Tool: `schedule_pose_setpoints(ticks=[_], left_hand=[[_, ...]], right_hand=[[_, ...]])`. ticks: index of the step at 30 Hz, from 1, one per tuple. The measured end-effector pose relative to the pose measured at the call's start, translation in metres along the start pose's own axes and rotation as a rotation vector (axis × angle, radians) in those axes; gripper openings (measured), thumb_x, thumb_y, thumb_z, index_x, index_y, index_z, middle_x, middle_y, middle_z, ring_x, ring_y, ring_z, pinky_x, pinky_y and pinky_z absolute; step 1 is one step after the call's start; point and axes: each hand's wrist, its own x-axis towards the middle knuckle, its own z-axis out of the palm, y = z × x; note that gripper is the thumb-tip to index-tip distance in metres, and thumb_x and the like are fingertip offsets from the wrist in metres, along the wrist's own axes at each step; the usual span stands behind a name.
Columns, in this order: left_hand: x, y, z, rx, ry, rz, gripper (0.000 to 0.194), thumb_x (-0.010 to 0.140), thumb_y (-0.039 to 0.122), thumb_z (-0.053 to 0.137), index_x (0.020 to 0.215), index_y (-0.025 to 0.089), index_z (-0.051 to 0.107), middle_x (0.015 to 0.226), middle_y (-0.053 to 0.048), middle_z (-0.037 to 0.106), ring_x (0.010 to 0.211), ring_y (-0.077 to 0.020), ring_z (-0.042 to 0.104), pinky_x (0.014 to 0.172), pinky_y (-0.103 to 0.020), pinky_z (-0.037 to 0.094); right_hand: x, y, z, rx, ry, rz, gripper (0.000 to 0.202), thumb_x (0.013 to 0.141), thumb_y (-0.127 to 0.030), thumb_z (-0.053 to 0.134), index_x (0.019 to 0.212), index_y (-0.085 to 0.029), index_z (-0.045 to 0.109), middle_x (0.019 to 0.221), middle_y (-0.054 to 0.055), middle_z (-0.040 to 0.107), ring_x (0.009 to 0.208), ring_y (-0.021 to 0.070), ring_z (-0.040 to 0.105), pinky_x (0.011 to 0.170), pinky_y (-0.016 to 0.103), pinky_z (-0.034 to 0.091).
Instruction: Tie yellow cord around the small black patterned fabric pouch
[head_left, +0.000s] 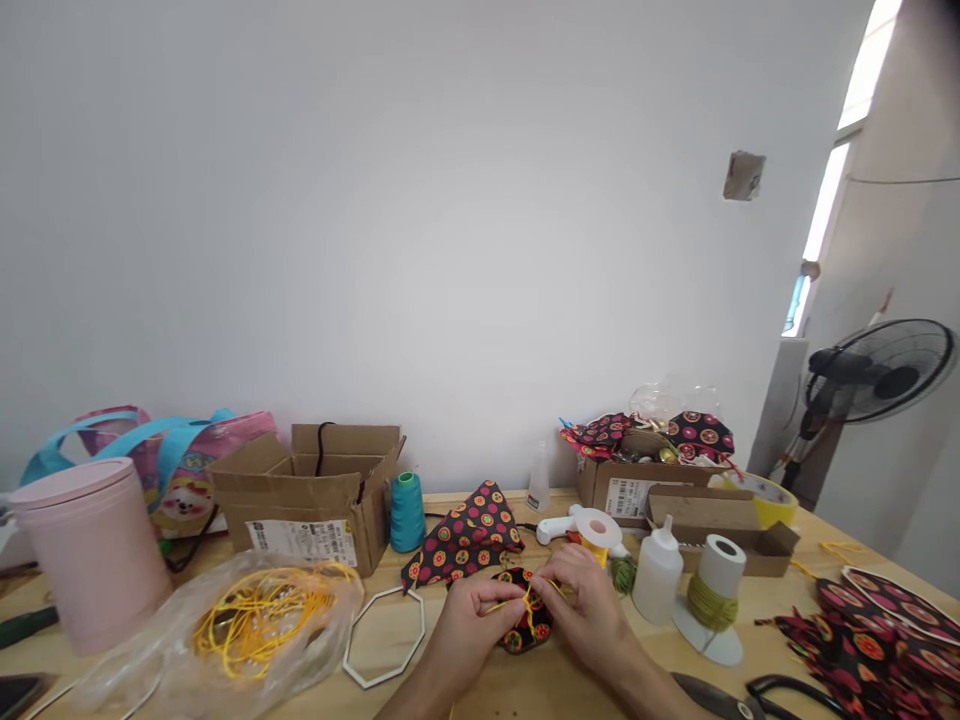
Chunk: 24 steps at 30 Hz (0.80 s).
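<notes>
A yellow cord (529, 604) crosses a small dark piece of patterned fabric (517, 640) at the front middle of the table. My left hand (474, 625) pinches the cord between thumb and fingers from the left. From the right, my right hand (587, 612) is closed on the same cord, its fingertips close to the left ones. My fingers hide part of the cord and the fabric. Just behind my hands lies a larger patterned cloth (472, 535). A white octagonal frame (384, 637) rests to the left of my left hand.
On the left are a plastic bag of yellow cord (262, 620), a pink canister (94, 560) and an open cardboard box (307, 500). A teal thread cone (407, 512) stands behind. To the right are a squeeze bottle (658, 572), a green cord spool (714, 590) and black-handled scissors (750, 700).
</notes>
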Motion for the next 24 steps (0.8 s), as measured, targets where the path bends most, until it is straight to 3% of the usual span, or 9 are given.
schedule_pose_setpoints(ticks=[6, 15, 24], left_hand=[[-0.0003, 0.0012, -0.0006, 0.017, -0.017, 0.01, 0.022, 0.061, 0.032, 0.064, 0.069, 0.013, 0.072, 0.054, -0.002, 0.063, 0.051, -0.0097, 0.046, 0.05, -0.02, 0.034], [-0.0012, 0.0037, -0.0013, 0.049, 0.008, 0.023, 0.027, 0.062, 0.036, 0.063, 0.072, 0.012, 0.071, 0.062, -0.003, 0.066, 0.056, -0.0121, 0.052, 0.054, -0.021, 0.04], [0.0002, 0.002, -0.0033, 0.07, 0.051, 0.008, 0.023, 0.063, 0.032, 0.062, 0.071, 0.012, 0.068, 0.064, -0.003, 0.067, 0.059, -0.0136, 0.055, 0.056, -0.022, 0.042]], right_hand=[[-0.0009, -0.0014, 0.0015, -0.054, 0.034, 0.017, 0.024, 0.08, -0.024, 0.044, 0.062, -0.018, 0.058, 0.061, 0.001, 0.056, 0.066, 0.0142, 0.048, 0.068, 0.027, 0.033], [0.0003, -0.0008, -0.002, -0.007, 0.071, -0.032, 0.022, 0.08, -0.024, 0.044, 0.063, -0.018, 0.058, 0.063, 0.002, 0.056, 0.067, 0.0153, 0.049, 0.069, 0.028, 0.035], [-0.0031, 0.0004, -0.0003, 0.136, -0.04, 0.026, 0.022, 0.082, -0.026, 0.042, 0.074, -0.017, 0.061, 0.068, 0.002, 0.058, 0.067, 0.0139, 0.051, 0.062, 0.025, 0.038]])
